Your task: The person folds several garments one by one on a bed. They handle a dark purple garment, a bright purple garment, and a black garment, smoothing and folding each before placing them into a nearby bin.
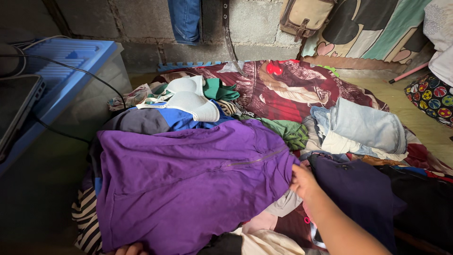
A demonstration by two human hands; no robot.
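A large purple garment (188, 179) lies spread over a heap of clothes. My right hand (303, 182) grips its right edge, with the arm coming in from the lower right. Only the fingers of my left hand (128, 249) show at the bottom edge, under or on the purple garment's lower hem; their grip is hidden. A dark navy garment (358, 189) lies just right of my right hand. Behind the purple garment lie a white and blue piece (188, 101) and a green one (219, 89).
Folded light denim (365, 125) sits on a dark red patterned blanket (283, 94) to the right. A blue plastic bin lid (71, 61) with a black cable and a laptop (16, 106) stands at left. A bag (304, 16) and jeans (185, 19) hang on the block wall.
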